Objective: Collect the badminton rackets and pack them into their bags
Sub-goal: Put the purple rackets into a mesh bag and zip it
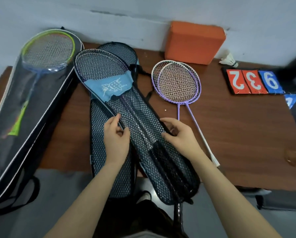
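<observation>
A black mesh racket bag (142, 117) with a light blue patch lies along the middle of the brown table, rackets showing through its mesh. My left hand (116, 136) pinches its left edge. My right hand (180, 134) grips its right edge. A second mesh bag (107, 162) lies underneath, partly covered. Two purple rackets (178, 83) with white strings lie loose on the table to the right, one over the other. At the left a black zip bag (28, 127) lies open with a green and blue racket (47, 52) in it.
An orange block (193, 42) stands against the wall at the back. A white shuttlecock (229, 60) and a flip scoreboard (253, 81) with red and blue number cards lie at the right. The table's front edge (247, 184) runs close to my body.
</observation>
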Motion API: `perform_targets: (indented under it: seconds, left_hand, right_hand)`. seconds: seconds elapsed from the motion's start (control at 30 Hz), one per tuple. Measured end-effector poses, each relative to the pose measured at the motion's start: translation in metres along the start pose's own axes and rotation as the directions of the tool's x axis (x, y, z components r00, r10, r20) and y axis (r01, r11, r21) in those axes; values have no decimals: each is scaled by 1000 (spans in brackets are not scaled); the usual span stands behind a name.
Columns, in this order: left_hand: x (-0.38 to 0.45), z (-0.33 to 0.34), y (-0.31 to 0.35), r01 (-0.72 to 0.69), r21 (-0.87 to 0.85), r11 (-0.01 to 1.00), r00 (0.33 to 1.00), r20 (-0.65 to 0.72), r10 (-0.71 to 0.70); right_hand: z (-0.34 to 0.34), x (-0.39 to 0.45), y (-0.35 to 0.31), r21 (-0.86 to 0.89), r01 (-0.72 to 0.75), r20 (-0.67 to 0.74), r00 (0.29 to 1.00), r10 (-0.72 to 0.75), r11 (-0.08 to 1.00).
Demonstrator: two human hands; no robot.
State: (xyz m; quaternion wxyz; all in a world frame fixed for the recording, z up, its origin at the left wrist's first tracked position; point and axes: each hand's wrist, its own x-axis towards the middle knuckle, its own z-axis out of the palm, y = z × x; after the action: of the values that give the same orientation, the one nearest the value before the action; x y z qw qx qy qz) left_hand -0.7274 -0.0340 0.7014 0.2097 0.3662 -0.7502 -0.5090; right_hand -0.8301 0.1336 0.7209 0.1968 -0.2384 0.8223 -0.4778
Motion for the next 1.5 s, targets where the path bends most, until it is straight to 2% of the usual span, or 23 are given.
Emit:
perform_targets:
  seconds: [0.13,0.23,0.37,0.47,0.57,0.7,0.83,0.93,1.0,1.23,1.5]
  left_hand:
    - [8,-26,-11,-18,110,994,1000,-24,21]
    - [12,-41,-26,31,193,981,998,-60,-20]
    - [5,-49,-40,83,234,969,996,-13,-83]
    - [-7,-42,-45,103,352,930,990,59,-132]
    - [-12,-36,-45,78,284,956,993,63,-100]
    - [-11,-41,-34,66,195,979,997,-61,-55]
    - [-10,-56,-26,3,148,989,981,-191,26]
    - [-8,-74,-15,-138,172,975,959,-224,175]
    - [-8,-89,-7,-222,203,954,932,-242,269]
    - [2,-149,20,-387,313,867,831,-290,475]
    - [61,-224,24,-466,375,801,769,-277,576]
  right_hand:
    - [30,7,-2,-28,-9,89,996,12,1000]
    - [55,11,-4,-45,-2,142,990,9,999]
    - [75,21,-3,-20,-40,90,995,42,999]
    - [82,32,-10,-49,-27,55,998,30,998]
    - [89,38,-23,-115,36,66,997,-28,993]
    - [93,34,-32,-196,105,59,994,-96,975]
    - [93,25,-44,-145,138,38,990,-134,980]
    - [99,17,-61,-134,215,-3,976,-218,967]
    - [105,11,-75,-124,281,-52,956,-289,952]
    - [126,7,-130,-133,475,-143,859,-492,870]
    - [180,42,-193,-178,532,-210,801,-560,828]
